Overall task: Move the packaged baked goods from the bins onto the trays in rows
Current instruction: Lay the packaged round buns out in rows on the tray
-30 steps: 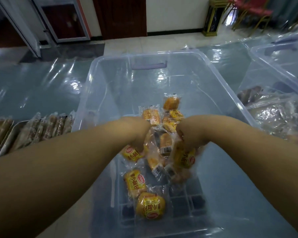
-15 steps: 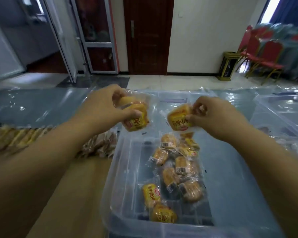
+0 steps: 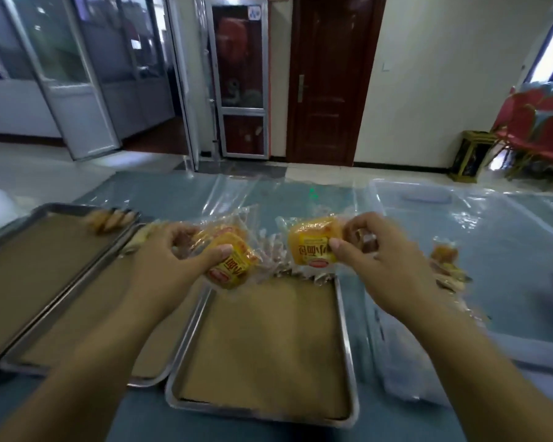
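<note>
While the left grip [image 3: 173, 260] clutches bun packets [image 3: 233, 264], the right grip [image 3: 375, 250] pinches one bun [image 3: 310, 244].

Most of the brown-paper-lined rectangular steel tray [image 3: 262, 352] at lower centre lies bare and open from above. Blurred clear-wrapped packets [image 3: 270, 253] crowd its far edge. Two overlapping steel trays [image 3: 29, 260] hem its left side, and a clear plastic bin [image 3: 428, 199] flanks its right.

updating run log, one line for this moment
left hand holds bread packs | right hand holds bread pack | both at tray far end
</note>
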Motion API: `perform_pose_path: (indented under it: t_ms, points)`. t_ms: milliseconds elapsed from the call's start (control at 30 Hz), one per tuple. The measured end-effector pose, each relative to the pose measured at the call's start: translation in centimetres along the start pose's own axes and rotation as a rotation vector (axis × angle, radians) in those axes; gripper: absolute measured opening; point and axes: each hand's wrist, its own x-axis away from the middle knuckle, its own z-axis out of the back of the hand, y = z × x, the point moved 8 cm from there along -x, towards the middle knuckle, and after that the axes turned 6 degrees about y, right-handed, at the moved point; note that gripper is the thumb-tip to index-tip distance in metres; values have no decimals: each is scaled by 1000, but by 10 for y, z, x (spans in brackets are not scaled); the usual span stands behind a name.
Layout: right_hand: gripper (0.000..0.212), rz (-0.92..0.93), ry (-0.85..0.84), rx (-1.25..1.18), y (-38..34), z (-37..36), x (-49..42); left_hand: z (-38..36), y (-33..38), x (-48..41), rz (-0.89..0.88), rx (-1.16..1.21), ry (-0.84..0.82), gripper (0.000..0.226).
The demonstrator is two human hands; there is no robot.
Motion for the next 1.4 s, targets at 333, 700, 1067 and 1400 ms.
perform_pose_path:
  t_ms: [333, 700, 1067, 1400]
  points:
    - [15, -59, -241, -43, -62, -182, 50, 127, -148, 7, 248, 1, 48, 31]
    - [22, -210, -354, -136, -87, -374, 20, 218, -288, -69, 456, -68, 57, 31]
    - [21, -220, -457, -59, -141, -495, -26, 285, -377, -155, 487, -154, 86, 23]
    - [20, -199, -459, 25, -208, -599, -65, 334, -473, -255, 479, -131, -9, 20]
